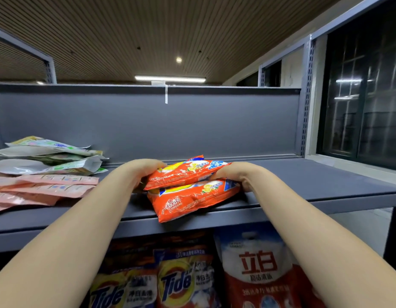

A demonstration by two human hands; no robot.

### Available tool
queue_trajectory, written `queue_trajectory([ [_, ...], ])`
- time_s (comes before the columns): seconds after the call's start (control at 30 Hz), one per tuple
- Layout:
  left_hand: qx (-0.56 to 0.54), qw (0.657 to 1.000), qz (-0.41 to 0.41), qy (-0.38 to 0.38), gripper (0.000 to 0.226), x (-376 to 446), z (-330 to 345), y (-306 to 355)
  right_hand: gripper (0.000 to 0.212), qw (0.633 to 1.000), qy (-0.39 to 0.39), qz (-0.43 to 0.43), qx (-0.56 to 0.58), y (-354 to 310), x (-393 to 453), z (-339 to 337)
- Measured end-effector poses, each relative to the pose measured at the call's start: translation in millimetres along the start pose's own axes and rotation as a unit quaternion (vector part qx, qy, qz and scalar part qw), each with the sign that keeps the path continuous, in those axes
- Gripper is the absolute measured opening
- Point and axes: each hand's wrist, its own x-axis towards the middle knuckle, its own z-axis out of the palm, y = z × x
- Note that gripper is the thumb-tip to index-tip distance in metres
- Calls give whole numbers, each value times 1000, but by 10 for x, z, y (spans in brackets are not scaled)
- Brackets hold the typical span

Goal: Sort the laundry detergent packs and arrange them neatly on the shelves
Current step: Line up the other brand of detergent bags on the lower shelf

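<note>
Two orange detergent packs lie stacked on the grey top shelf (pixel 303 181). The upper orange pack (pixel 181 173) rests on the lower orange pack (pixel 192 200), whose front corner hangs over the shelf's front edge. My left hand (pixel 141 168) grips the left end of the stack. My right hand (pixel 234 174) grips its right end, fingers curled round the edge of the packs. Both forearms reach up from below.
At the shelf's left lies a pile of white-green pouches (pixel 50 156) above flat pink packs (pixel 45 187). On the shelf below stand Tide bags (pixel 181 283) and a red-and-white bag (pixel 257 270). A grey back panel (pixel 148 123) closes the shelf; a slotted upright (pixel 306 96) stands at right.
</note>
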Motion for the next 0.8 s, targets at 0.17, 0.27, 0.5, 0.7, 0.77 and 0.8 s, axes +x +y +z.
queue_trajectory([
  [0.17,-51,991,81,97,19,-121,137,-12,32,999,-18,31,41,-43,-107,2],
  [0.27,-33,966,157,204,35,-108,71,-2,27,998,0,28,65,-20,-137,38],
  [0.5,-97,872,265,400,32,-144,-274,-86,21,936,210,-196,201,-75,-210,76],
  [0.7,-196,840,294,411,20,-251,-382,-253,35,883,282,-340,157,51,-314,5],
  [0.77,-210,843,284,406,16,-297,-378,-321,38,893,269,-331,139,110,-300,-19],
  [0.8,-216,843,280,404,15,-322,-363,-357,39,897,267,-327,130,133,-297,-29],
])
